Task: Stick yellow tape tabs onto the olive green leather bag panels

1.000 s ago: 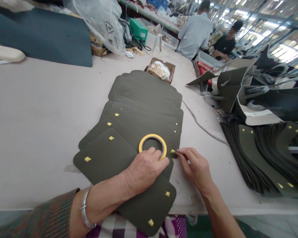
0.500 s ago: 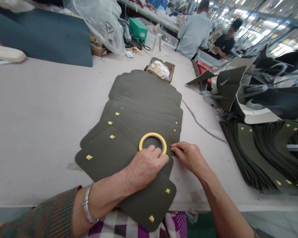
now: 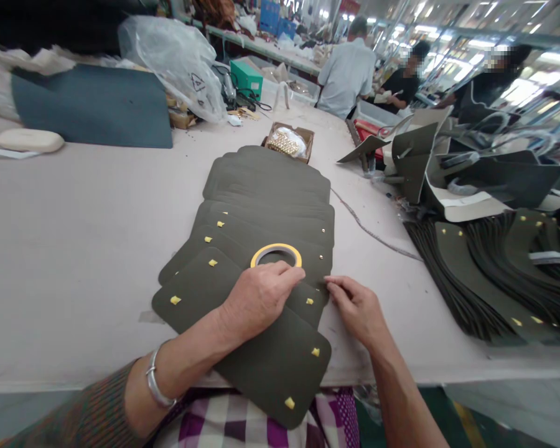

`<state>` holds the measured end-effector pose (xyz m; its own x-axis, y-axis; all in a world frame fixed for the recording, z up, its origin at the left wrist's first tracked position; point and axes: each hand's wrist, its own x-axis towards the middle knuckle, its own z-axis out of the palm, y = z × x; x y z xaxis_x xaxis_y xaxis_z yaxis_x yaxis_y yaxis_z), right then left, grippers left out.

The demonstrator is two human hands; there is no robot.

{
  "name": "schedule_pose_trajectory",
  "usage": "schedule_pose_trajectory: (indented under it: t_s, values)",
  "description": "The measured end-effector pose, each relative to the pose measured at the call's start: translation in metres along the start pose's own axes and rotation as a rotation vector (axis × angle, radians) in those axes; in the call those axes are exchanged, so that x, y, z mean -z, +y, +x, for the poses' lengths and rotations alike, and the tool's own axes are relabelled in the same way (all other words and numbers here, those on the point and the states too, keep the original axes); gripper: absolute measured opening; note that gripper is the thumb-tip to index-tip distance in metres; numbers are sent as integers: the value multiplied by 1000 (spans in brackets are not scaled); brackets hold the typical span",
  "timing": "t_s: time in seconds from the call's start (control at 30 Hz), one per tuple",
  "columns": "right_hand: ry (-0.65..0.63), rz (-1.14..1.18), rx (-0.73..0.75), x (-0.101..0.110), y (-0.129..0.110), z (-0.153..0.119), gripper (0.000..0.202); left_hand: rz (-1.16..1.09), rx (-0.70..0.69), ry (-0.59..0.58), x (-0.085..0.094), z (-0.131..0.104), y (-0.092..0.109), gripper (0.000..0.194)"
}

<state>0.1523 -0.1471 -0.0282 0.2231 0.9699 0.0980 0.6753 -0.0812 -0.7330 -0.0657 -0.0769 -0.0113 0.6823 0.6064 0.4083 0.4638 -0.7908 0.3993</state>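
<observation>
My left hand [image 3: 261, 295] is closed on a roll of yellow tape [image 3: 276, 249], held over a fanned stack of dark olive panels [image 3: 270, 193] with rounded corners. Small yellow tape pieces [image 3: 213, 263] dot the nearer panels, and one tape piece [image 3: 310, 301] lies just below my left fingertips. Small metal studs [image 3: 321, 257] show along the stack's right side. Thumb and forefinger of my right hand [image 3: 357, 308] are pinched together at the right edge of the panels; anything between them is too small to make out. The frontmost panel [image 3: 273, 358] overhangs the table edge.
Behind the stack stands a small box of gold-coloured studs [image 3: 287, 142]. More dark strips [image 3: 476, 280] are bundled at the right, below a heap of cut pieces [image 3: 415, 155]. A plastic bag [image 3: 177, 68] and green box [image 3: 246, 79] are at the back. Other people work farther off.
My left hand has shifted left and the tape roll is tilted flatter. A tape piece now shows beside its fingertips. My right hand stays pinched at the panel edge, slightly lower; the view has turned slightly.
</observation>
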Motion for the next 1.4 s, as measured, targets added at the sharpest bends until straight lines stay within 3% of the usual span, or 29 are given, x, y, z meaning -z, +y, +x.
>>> schedule_pose_trajectory:
  t_s: [0.1, 0.2, 0.33, 0.47, 0.7, 0.8, 0.97, 1.1, 1.2, 1.4]
  values:
    - [112, 100, 85, -2, -11, -4, 21, -71, -31, 23, 0, -1, 1, 27]
    - [68, 79, 328, -7, -28, -7, 16, -84, -76, 35, -1, -2, 5, 45]
    - [52, -13, 564, -11, -40, -5, 19, -68, -71, 48, -5, -2, 7, 43]
    - [37, -100, 645, -14, -37, -2, 17, -56, -53, 22, -8, -2, 8, 37]
    - [225, -213, 659, -22, -32, -3, 12, -60, 18, -140, -2, 1, 13, 15]
    - [253, -167, 560, -24, -34, -3, 12, 22, 33, -157, -1, 7, 14, 13]
    - [105, 353, 1, -28, -35, 3, 10, 150, -39, -65, -5, 18, 16, 13]
    - [71, 630, -254, -26, -22, 19, 15, 126, -109, 66, -8, 19, 18, 16]
    - [108, 636, -338, -16, -7, 33, 25, 164, -120, 83, -13, 18, 16, 15]
    - [33, 425, -261, -5, 6, 50, 34, 320, -90, -155, -26, 19, 6, 11]
